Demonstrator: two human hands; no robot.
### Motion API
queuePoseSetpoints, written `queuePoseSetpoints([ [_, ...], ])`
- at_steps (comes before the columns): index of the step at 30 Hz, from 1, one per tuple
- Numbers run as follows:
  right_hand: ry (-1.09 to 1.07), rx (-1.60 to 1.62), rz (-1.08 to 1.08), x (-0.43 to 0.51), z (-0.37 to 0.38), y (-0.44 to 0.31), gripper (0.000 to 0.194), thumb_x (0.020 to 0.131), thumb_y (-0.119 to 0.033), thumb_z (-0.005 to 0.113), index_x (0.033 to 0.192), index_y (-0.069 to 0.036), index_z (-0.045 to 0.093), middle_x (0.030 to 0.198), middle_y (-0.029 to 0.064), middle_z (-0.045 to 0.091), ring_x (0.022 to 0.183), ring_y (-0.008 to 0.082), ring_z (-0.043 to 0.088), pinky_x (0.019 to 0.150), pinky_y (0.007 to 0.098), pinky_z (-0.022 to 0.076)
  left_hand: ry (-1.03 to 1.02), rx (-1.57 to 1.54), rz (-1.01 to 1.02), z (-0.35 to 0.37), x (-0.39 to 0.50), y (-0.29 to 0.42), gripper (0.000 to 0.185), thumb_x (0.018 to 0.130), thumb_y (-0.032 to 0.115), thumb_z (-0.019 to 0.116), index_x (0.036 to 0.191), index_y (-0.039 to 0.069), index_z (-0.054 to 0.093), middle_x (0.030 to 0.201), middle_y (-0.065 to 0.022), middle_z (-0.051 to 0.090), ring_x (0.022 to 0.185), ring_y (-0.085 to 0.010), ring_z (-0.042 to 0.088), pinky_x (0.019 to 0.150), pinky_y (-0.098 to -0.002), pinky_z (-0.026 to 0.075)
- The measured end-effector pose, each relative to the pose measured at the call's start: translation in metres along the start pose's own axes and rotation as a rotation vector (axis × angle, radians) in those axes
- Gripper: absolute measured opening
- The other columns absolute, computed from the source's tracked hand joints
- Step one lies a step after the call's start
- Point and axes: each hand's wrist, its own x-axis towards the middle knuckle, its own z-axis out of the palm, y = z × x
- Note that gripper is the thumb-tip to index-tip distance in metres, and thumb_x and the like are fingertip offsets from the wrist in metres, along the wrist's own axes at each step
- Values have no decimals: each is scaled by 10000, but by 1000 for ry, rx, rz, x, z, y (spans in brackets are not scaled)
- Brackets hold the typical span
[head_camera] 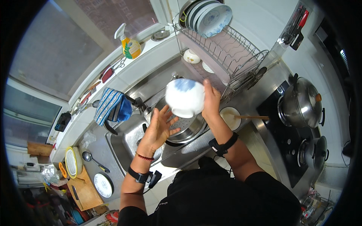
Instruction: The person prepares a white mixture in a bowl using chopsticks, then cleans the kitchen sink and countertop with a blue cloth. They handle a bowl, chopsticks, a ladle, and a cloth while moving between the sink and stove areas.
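A white bowl with a blue pattern [185, 99] is tilted on its side over the sink, its foot ring facing me. My right hand [211, 100] grips it at its right side. Just below and left of the bowl, my left hand [161, 127] has its fingers spread and holds nothing. Beneath both hands a metal steamer pot with a perforated tray [188, 128] sits at the sink's right part; the bowl and my left hand hide some of it. The bare sink basin [127, 135] shows to the left.
A dish rack [220, 53] with plates [215, 19] stands behind. Right of the sink is a bowl of pale mixture [230, 118] with chopsticks or a stick. A lidded pot [302, 101] stands on the cooktop [271, 127]. A striped cloth [113, 107] drapes over the faucet; a ladle [94, 161] lies left.
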Motion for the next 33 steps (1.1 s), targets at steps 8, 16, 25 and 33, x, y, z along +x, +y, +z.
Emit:
queuePoseSetpoints([
  [8,158,665,631,70,-43,48,407,955,-437,402,1206,-207,626,1243,-16,631,1132,226,616,947,452,503,137,-207,-1,-8,-11,-33,460,949,280,594,1313,16,496,1319,-149,510,1180,-304,537,959,-473,484],
  [16,349,758,673,109,-52,61,571,951,-452,214,1347,-211,547,1371,12,565,1265,266,530,1042,477,418,505,-363,66,-48,-74,-69,325,911,254,612,1165,52,589,1231,-141,580,1057,-305,593,932,-448,487],
  [25,251,896,563,135,-72,101,648,941,-526,143,1394,-228,499,1440,13,494,1329,281,463,1066,487,411,656,-454,269,-88,-129,-79,239,920,227,611,1105,77,626,1176,-95,612,1015,-263,598,909,-430,496],
  [33,139,901,592,181,-105,139,611,938,-536,227,1362,-194,505,1404,39,499,1310,302,437,1049,532,341,844,-629,440,-114,-178,-81,159,911,168,627,1030,66,655,1040,-76,666,917,-236,622,842,-374,518],
])
